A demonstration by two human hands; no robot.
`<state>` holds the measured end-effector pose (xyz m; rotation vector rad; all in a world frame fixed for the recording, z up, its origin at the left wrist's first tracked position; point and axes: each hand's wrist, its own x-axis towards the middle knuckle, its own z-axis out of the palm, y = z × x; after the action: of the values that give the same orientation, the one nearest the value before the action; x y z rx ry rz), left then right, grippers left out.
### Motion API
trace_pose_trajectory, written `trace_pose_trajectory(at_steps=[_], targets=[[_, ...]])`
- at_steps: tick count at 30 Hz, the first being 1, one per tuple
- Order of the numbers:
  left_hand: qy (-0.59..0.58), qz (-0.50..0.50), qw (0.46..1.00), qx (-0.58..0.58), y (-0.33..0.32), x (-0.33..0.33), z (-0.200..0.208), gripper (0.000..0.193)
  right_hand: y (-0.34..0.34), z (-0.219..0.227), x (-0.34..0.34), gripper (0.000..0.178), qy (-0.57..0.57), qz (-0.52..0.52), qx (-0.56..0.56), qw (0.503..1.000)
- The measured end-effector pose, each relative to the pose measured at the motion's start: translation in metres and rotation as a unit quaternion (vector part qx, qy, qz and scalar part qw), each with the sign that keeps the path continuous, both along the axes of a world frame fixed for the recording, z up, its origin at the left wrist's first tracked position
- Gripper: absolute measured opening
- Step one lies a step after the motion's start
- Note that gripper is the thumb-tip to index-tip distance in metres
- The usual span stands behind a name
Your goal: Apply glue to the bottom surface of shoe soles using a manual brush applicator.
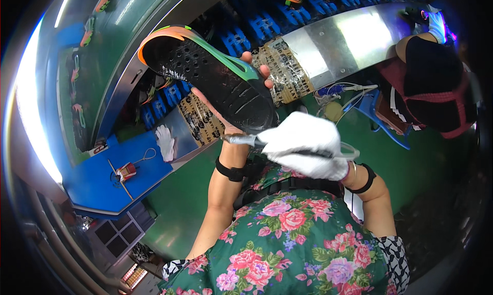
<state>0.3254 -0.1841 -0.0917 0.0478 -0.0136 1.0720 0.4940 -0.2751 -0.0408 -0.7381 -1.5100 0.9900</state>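
My left hand [220,116], bare, holds up a shoe sole [233,87], with the thumb along one edge and fingertips curled over the other. The sole's upward face is black and looks glossy, with small round holes toward the far end and grooves toward the near end. Its raised rim runs from orange to green. In a white glove, my right hand [303,140] is closed round a brush [242,139] with a metal-coloured neck. The brush's dark tip points left, beside my left wrist and just below the sole's near end. Glove and fingers hide most of its handle.
A line carrying blue shoe-shaped forms [264,25] runs behind a metal ledge [308,43] patched with brown tape [280,71]. On the left, a blue tabletop [97,182] bears a red container [126,172]; a white glove [165,142] lies nearby. Another person [431,74] works at right beside a blue stool [382,118].
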Motion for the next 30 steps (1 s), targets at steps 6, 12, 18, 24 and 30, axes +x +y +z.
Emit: trace_pose_trajectory(at_steps=[6, 12, 18, 24, 30], targets=[[0.049, 0.028, 0.998, 0.014, 0.003, -0.020, -0.004, 0.101, -0.002, -0.003, -0.015, 0.030, -0.167, -0.041, 0.113, 0.979], [0.086, -0.086, 0.991, 0.047, 0.018, -0.057, 0.004, 0.089, 0.008, -0.003, -0.034, 0.019, -0.024, -0.024, -0.065, 0.997], [0.144, -0.105, 0.984, 0.025, 0.031, -0.090, 0.008, 0.092, 0.020, 0.003, -0.072, 0.037, -0.199, -0.017, 0.179, 0.963], [0.184, -0.189, 0.962, 0.071, 0.045, -0.124, 0.011, 0.093, 0.030, 0.006, -0.083, 0.033, -0.151, 0.048, 0.090, 0.983], [0.132, -0.199, 0.971, 0.026, 0.052, -0.153, 0.006, 0.076, 0.038, 0.006, -0.109, 0.033, -0.242, 0.086, 0.149, 0.955]])
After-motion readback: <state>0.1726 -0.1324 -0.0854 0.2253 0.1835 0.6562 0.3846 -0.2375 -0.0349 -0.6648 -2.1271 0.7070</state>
